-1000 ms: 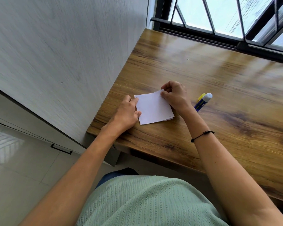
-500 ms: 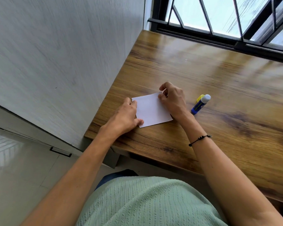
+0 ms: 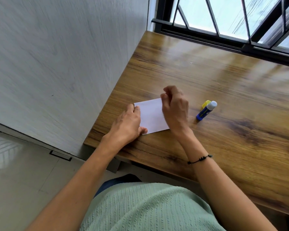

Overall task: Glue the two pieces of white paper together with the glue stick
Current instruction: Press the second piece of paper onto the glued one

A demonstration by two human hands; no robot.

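Observation:
The white paper (image 3: 151, 116) lies flat on the wooden table (image 3: 223, 84), and it looks like a single aligned rectangle. My left hand (image 3: 127, 124) presses down on its left edge, thumb on the near corner. My right hand (image 3: 174, 107) covers the right edge; its fingers are curled and the thumb meets the far right corner, apparently pinching it. The glue stick (image 3: 205, 111), blue with a white end, lies on the table to the right of my right hand. A yellow cap (image 3: 206, 103) sits just behind it.
A grey wall panel (image 3: 65, 64) runs along the table's left edge. A black-framed window (image 3: 240, 39) borders the far edge. The table's near edge runs close to my body, and tiled floor shows at the lower left.
The two offset paper edges seen a second ago now look flush. My right hand has shifted slightly left over the paper's right edge. The left hand and glue stick stay put.

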